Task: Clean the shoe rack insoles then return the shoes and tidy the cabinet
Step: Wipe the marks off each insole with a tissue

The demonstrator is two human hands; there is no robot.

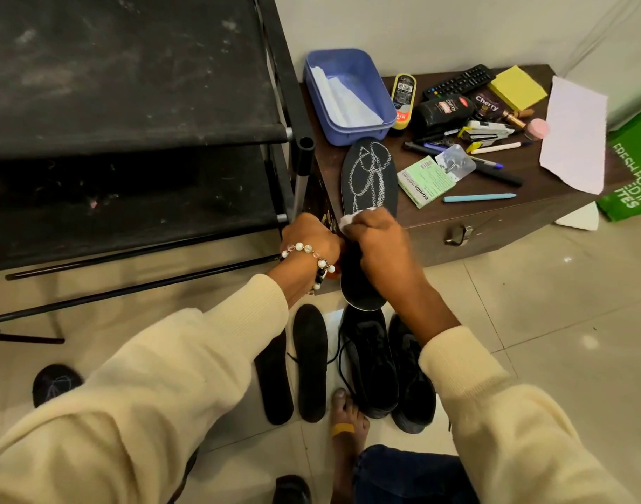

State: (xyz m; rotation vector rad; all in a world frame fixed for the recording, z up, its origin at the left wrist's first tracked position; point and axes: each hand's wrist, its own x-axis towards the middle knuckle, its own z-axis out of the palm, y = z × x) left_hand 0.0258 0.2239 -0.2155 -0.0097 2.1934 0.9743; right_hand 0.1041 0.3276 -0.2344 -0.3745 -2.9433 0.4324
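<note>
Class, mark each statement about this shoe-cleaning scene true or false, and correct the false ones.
1. The right hand presses a white wipe onto the patterned insole. True.
2. The blue tub sits on the floor. False: it stands on the brown cabinet.
3. Two plain black insoles lie on the floor beside the black shoes. True.
4. The beaded bracelet is on the right wrist. False: it is on the left wrist, by the left hand.
5. The shoe rack shelves hold shoes. False: no shoes are on them.
</note>
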